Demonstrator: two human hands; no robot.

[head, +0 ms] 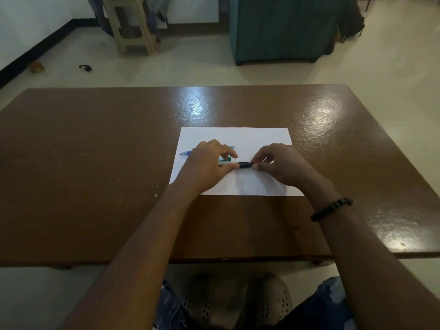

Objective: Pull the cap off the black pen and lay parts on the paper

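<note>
The tabletop (95, 151) is glossy brown with pale glare patches. The paper sheet (262, 136) is plain white. One pen (188, 152) is blue, the pen cap (245, 164) black, another pen's end (229, 159) green. The bracelet (331, 209) is black beads; the cabinet (281, 29) teal.

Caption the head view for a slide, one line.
Both hands, left hand and right hand, hold a black pen over white paper on a brown table.

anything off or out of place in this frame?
Mostly tidy. Both hands, left hand and right hand, pinch a black pen over the white paper, with a blue pen and green pen beside it. Odd bits: a small black object and an orange-brown scrap lie on the floor.
</note>
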